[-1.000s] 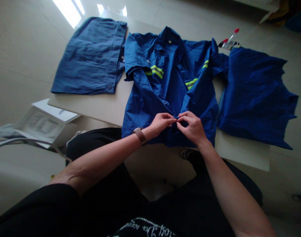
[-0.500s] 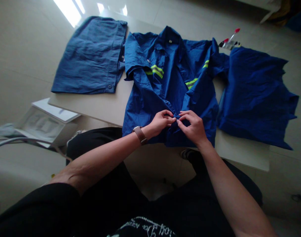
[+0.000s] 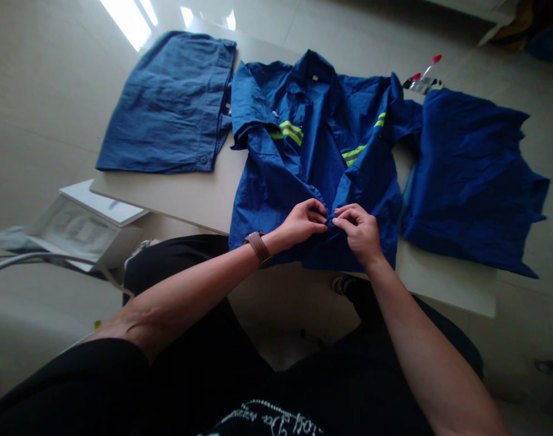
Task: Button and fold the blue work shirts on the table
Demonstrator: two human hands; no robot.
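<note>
Left hand (image 3: 301, 223) and right hand (image 3: 356, 232) are pinching the front edges of one blue work shirt (image 3: 304, 172) at the near edge of the worktop (image 3: 167, 200), between one folded blue garment (image 3: 167, 106) and one rumpled blue garment (image 3: 471, 181).

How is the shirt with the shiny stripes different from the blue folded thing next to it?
The striped work shirt has yellow-green reflective stripes; the folded blue garment shows none. The shirt is a brighter blue, and the folded garment looks paler. The shirt lies spread out, held at its front by the left hand and right hand, while nothing touches the folded garment. Both are blue cloth lying on the table.
</note>
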